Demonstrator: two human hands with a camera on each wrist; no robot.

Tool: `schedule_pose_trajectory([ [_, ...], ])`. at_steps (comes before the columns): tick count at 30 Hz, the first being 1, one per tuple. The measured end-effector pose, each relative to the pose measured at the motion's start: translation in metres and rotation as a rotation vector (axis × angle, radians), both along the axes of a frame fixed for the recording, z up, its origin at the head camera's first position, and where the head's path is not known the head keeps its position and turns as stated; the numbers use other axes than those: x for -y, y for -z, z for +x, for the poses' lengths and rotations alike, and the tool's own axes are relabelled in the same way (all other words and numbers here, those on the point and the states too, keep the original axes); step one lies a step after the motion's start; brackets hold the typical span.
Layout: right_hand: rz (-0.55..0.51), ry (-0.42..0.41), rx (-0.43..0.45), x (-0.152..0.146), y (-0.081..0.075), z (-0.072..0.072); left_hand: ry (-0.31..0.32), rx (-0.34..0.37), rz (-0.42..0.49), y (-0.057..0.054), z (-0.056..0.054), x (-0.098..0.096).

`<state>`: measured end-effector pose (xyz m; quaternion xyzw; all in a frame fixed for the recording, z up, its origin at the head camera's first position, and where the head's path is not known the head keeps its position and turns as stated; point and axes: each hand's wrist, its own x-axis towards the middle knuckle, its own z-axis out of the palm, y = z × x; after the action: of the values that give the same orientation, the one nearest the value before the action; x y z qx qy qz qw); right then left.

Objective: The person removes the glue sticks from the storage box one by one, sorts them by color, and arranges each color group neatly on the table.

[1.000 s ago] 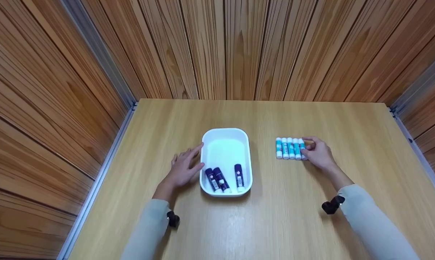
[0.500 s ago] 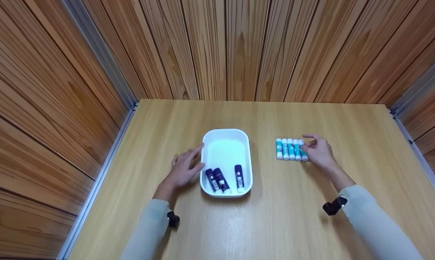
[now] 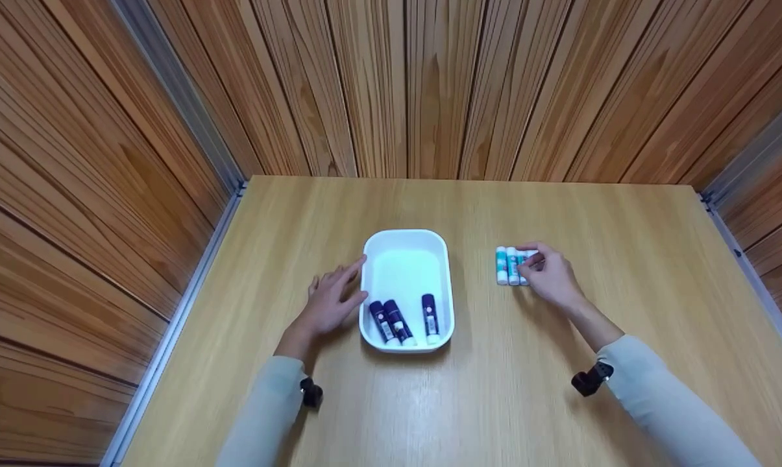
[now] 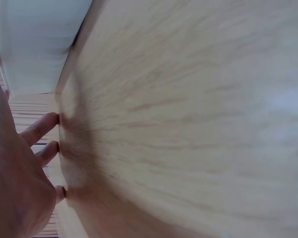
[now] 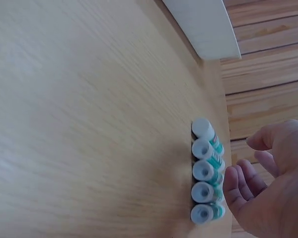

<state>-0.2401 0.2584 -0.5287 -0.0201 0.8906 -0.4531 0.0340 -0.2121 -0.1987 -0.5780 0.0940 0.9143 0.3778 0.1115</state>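
Only the head view took in both hands, well apart from each other. The left hand (image 3: 331, 299), left of centre, had its fingers loosely spread, the thumb and forefinger touching the left rim of a white tray (image 3: 403, 272). At right of centre the right hand (image 3: 551, 275) hung over the right end of a row of teal-and-white sticks (image 3: 512, 266) lying side by side on the table (image 3: 494, 402).

That view alone showed the three dark purple sticks (image 3: 399, 323) in the lower part of the tray, two together at lower left and one apart at lower right; the wrist views caught just the tray's outer wall, at upper left for the left wrist and along the top edge for the right.

The right wrist view, at lower right, counted out five white ends in the row, four of them recessed, and showed the right thumb and fingers apart, gripping nothing. From the head the hand covered part of the row, so no full count could be made there. Whether a fingertip touched a stick could not be told. In the left wrist view the left thumb was cut off by the edge; the sticks' labels were too small to read.
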Motion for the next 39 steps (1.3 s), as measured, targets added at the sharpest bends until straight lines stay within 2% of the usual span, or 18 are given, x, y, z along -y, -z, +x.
schedule_pose_trajectory([
  [11, -0.027, -0.087, -0.046, 0.034, 0.005, 0.006, 0.003, 0.003, -0.007, -0.001, 0.001, 0.0],
  [17, -0.027, -0.105, -0.029, 0.049, 0.004, 0.007, -0.001, 0.012, 0.001, 0.001, 0.003, 0.0],
  [26, -0.036, -0.131, 0.014, 0.07, -0.004, 0.006, 0.001, 0.009, 0.002, 0.001, 0.004, -0.001],
  [30, -0.073, -0.142, -0.017, 0.079, -0.01, 0.005, 0.002, 0.007, -0.003, 0.002, 0.003, -0.001],
  [34, -0.115, -0.182, -0.056, 0.086, -0.014, 0.004, 0.005, -0.001, -0.006, 0.002, 0.002, -0.001],
  [39, -0.142, -0.24, -0.032, 0.095, -0.019, 0.003, -0.001, -0.003, 0.001, 0.0, 0.002, -0.001],
])
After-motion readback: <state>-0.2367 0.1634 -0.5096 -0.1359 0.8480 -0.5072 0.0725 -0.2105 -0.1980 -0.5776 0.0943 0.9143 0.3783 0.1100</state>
